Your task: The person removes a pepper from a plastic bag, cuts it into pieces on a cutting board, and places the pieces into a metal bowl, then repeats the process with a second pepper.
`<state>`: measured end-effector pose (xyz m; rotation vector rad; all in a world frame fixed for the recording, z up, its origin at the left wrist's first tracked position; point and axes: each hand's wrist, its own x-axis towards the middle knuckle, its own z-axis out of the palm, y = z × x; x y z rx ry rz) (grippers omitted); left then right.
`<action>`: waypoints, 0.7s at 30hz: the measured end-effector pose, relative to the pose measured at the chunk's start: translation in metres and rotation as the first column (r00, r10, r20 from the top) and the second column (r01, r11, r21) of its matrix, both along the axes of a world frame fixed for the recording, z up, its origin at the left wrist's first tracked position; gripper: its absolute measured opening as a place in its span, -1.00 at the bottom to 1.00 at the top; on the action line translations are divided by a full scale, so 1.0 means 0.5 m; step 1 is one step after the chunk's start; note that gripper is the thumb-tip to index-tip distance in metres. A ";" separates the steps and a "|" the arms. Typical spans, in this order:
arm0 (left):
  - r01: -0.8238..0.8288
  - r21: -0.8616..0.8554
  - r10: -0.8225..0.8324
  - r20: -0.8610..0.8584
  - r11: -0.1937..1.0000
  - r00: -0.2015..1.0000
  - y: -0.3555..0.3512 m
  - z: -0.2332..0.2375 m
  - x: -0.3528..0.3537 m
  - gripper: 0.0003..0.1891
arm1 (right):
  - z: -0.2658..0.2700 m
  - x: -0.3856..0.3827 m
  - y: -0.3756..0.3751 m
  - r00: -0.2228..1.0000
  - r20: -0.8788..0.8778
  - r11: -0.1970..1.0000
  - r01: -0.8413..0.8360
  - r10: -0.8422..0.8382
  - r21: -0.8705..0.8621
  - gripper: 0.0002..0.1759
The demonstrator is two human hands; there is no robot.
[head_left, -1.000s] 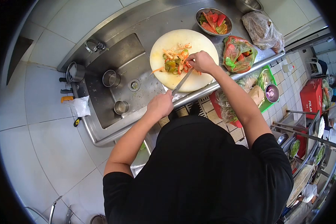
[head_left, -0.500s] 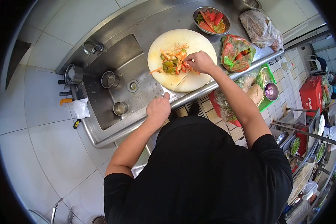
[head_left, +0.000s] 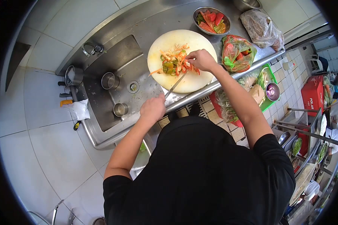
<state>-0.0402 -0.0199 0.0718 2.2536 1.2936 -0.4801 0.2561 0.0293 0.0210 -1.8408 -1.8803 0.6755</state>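
My left hand [head_left: 153, 108] is closed round the handle of a kitchen knife [head_left: 175, 84]. The blade slants up over the near edge of a round white cutting board [head_left: 202, 40], its tip reaching the cut peppers. On the board lies a heap of cut red and green pepper [head_left: 172, 64] with pale cores and seeds. Over the heap's right side, my right hand [head_left: 202, 60] has its fingers bent and pressed on red pepper pieces, partly hidden beneath them.
Left of the board is a steel sink [head_left: 120, 69] with two small metal pots. Behind stands a metal bowl [head_left: 195, 17] of red pepper pieces. Bags of peppers [head_left: 233, 56] and other produce [head_left: 257, 24] lie at right. Below the counter edge is a green crate [head_left: 268, 107].
My left hand has drawn back down and left with the knife, and its blade now shows more plainly. The right hand stays nearly in place over the peppers.
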 end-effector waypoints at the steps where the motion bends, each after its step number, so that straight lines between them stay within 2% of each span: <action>1: -0.004 -0.004 0.004 0.002 1.000 1.000 -0.004 0.016 0.002 -0.77 | 0.001 0.004 -0.001 1.000 0.002 1.000 -0.004 0.004 -0.004 -0.73; 3: -0.110 -0.068 0.115 0.070 0.992 0.991 -0.011 0.037 0.006 -0.73 | 0.000 0.011 0.002 0.978 -0.123 0.981 0.157 -0.171 -0.118 -0.69; 5: -0.117 -0.102 0.127 0.097 0.988 0.987 -0.015 0.025 0.016 -0.72 | -0.009 0.012 0.002 0.962 -0.169 0.972 0.196 -0.216 -0.128 -0.67; 7: -0.124 -0.135 0.141 0.123 0.983 0.982 -0.022 0.014 0.025 -0.72 | -0.012 0.010 -0.001 0.873 -0.282 0.908 0.334 -0.399 -0.252 -0.71; 9: -0.116 -0.161 0.143 0.170 0.980 0.975 -0.029 0.008 0.035 -0.70 | -0.030 0.013 -0.001 0.877 -0.297 0.922 0.327 -0.378 -0.209 -0.71; 10: -0.120 -0.173 0.155 0.202 0.977 0.967 -0.032 0.008 0.039 -0.70 | -0.030 0.011 -0.007 0.845 -0.363 0.917 0.329 -0.392 -0.226 -0.71; 11: -0.125 -0.177 0.160 0.201 0.976 0.966 -0.035 0.010 0.043 -0.70 | -0.031 0.009 -0.010 0.808 -0.427 0.912 0.330 -0.406 -0.244 -0.71; 14: -0.124 -0.182 0.160 0.194 0.975 0.968 -0.044 0.011 0.054 -0.70 | -0.049 0.009 -0.012 0.784 -0.459 0.909 0.359 -0.417 -0.213 -0.70; 19: -0.048 -0.220 0.061 0.053 0.974 0.997 -0.045 -0.021 0.056 -0.71 | -0.051 0.004 -0.018 0.803 -0.420 0.906 0.388 -0.422 -0.169 -0.72; 21: -0.076 -0.236 0.091 0.051 0.969 0.995 -0.049 -0.022 0.054 -0.70 | -0.055 0.004 -0.021 0.792 -0.427 0.899 0.404 -0.436 -0.169 -0.72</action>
